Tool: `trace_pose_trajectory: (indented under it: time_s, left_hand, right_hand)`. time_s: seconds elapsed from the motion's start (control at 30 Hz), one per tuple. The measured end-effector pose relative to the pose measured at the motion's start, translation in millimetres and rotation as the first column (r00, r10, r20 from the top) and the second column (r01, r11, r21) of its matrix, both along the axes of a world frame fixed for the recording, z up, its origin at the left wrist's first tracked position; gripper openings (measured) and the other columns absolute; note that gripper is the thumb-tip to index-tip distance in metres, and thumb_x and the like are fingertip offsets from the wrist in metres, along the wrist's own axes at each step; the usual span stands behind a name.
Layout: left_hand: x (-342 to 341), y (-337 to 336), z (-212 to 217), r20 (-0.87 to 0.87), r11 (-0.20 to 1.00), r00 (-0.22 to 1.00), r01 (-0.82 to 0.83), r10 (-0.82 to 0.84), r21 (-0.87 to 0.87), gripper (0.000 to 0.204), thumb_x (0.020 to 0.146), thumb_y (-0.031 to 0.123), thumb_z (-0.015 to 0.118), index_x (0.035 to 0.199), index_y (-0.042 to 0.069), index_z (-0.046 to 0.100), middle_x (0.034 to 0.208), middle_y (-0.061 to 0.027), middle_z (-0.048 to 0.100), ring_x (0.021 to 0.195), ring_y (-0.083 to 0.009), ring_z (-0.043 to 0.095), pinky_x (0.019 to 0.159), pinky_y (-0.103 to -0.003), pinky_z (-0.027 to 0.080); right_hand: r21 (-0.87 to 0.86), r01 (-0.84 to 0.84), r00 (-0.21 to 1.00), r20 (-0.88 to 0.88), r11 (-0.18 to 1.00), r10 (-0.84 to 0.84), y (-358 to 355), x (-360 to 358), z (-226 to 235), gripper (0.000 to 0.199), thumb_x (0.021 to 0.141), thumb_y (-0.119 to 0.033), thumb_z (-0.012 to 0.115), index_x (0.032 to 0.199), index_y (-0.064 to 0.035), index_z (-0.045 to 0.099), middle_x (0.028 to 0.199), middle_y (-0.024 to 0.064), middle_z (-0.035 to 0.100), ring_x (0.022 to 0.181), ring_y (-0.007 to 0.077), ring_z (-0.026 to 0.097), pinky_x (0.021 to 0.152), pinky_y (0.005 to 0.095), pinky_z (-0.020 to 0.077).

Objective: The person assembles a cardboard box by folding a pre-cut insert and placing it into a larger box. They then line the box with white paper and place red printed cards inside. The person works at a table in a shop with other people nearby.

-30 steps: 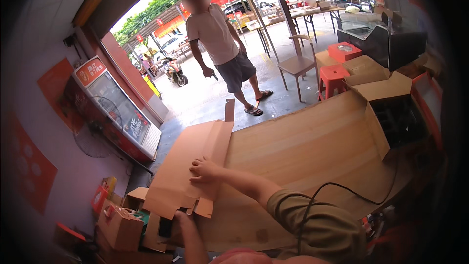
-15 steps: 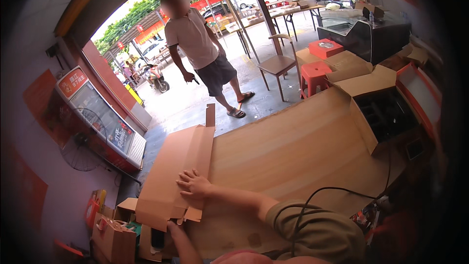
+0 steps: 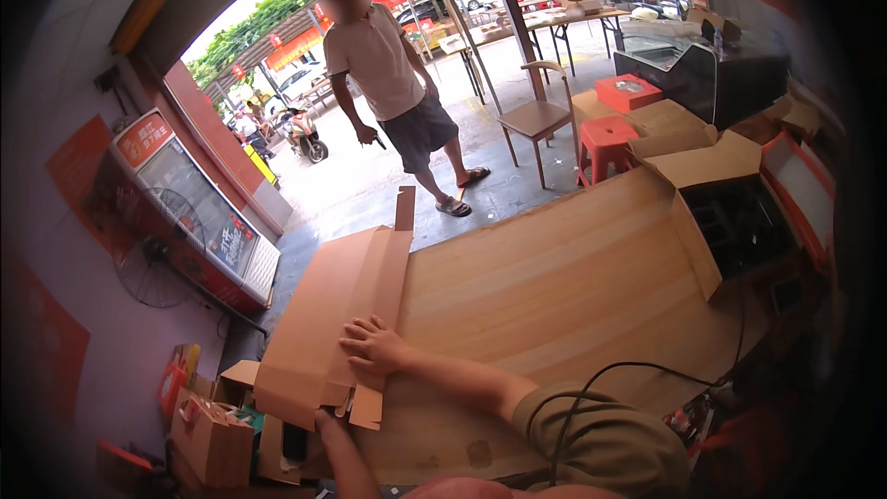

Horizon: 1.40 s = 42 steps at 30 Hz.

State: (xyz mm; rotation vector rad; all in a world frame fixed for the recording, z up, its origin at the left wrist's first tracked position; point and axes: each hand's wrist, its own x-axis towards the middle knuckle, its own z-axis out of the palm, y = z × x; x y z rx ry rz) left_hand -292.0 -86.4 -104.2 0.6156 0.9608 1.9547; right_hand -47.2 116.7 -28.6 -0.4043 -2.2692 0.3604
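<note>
A brown folded cardboard box blank (image 3: 323,305) with tabs and crease lines lies along the left side of the wooden table (image 3: 536,286). My right hand (image 3: 374,346) rests flat on its right part, fingers spread. Down at the near end, my left hand (image 3: 330,427) holds the edge beside some small folded flaps (image 3: 365,407). Its thumb side shows there, while the other fingers are hidden beneath the cardboard.
An open carton (image 3: 730,222) with dark contents stands at the table's right, and a black cable (image 3: 637,365) loops over the near right part. Paper bags (image 3: 212,434) crowd the lower left. Beyond the table are a red stool (image 3: 607,143), a chair (image 3: 536,120) and a standing person (image 3: 388,74).
My view has shifted slightly. Both hands keep their places on the cardboard, which has barely moved. The standing person appears a little farther right in the picture.
</note>
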Motion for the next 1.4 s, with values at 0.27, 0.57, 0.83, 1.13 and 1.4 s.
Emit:
trace_pose_trajectory:
  time_s: [0.27, 0.57, 0.83, 1.13, 1.4]
  left_hand:
    - [-3.7, 3.7, 0.5, -0.005, 1.000, 1.000, -0.008, 0.008, 0.012, 0.079, 0.105, 0.068, 0.052, 0.158, 0.009, 0.050, 0.152, -0.0134, 0.060, 0.136, -0.0347, 0.060, 0.112, -0.054, 0.053]
    - [-4.4, 9.7, -6.7, -0.010, 1.000, 1.000, -0.009, 0.009, 0.018, 0.078, 0.106, 0.067, 0.051, 0.158, 0.009, 0.050, 0.152, -0.0136, 0.060, 0.135, -0.0348, 0.060, 0.112, -0.054, 0.053]
    - [-8.6, 9.4, -11.4, -0.021, 1.000, 1.000, -0.011, 0.011, 0.020, 0.077, 0.107, 0.066, 0.051, 0.158, 0.008, 0.050, 0.152, -0.0137, 0.059, 0.135, -0.0350, 0.060, 0.112, -0.053, 0.053]
    - [-12.9, 12.5, -16.1, -0.044, 0.999, 0.999, -0.004, 0.006, 0.034, 0.076, 0.108, 0.065, 0.050, 0.158, 0.008, 0.050, 0.153, -0.0139, 0.059, 0.135, -0.0351, 0.060, 0.113, -0.053, 0.052]
    - [-33.8, 11.5, -37.7, -0.237, 0.997, 0.969, -0.061, 0.068, 0.037, 0.073, 0.110, 0.060, 0.049, 0.158, 0.005, 0.049, 0.153, -0.0144, 0.058, 0.136, -0.0348, 0.059, 0.114, -0.050, 0.052]
  right_hand:
    - [-0.008, -0.015, 1.000, 0.027, 1.000, 0.015, 2.3, 6.4, 5.7, 0.056, 0.106, -0.049, 0.062, 0.154, -0.0200, 0.063, 0.167, 0.0162, 0.048, 0.159, 0.0390, 0.037, 0.130, 0.0629, 0.0236]
    - [-0.014, -0.012, 0.998, 0.056, 1.000, 0.012, 3.0, 4.1, 2.8, 0.059, 0.107, -0.052, 0.059, 0.157, -0.0196, 0.060, 0.168, 0.0166, 0.047, 0.160, 0.0376, 0.036, 0.132, 0.0610, 0.0199]
    - [-0.015, -0.018, 0.998, 0.054, 1.000, 0.018, 1.1, 3.5, 3.4, 0.059, 0.106, -0.051, 0.060, 0.156, -0.0196, 0.061, 0.168, 0.0164, 0.047, 0.160, 0.0371, 0.036, 0.133, 0.0599, 0.0195]
    - [-0.018, -0.018, 0.998, 0.053, 1.000, 0.019, 3.3, 5.7, 3.7, 0.059, 0.106, -0.051, 0.060, 0.156, -0.0196, 0.061, 0.168, 0.0165, 0.048, 0.160, 0.0370, 0.036, 0.133, 0.0607, 0.0200]
    - [-0.026, -0.033, 0.996, 0.080, 0.999, 0.035, 0.4, 4.0, 5.8, 0.059, 0.107, -0.051, 0.059, 0.157, -0.0201, 0.059, 0.169, 0.0169, 0.045, 0.161, 0.0372, 0.033, 0.133, 0.0614, 0.0190]
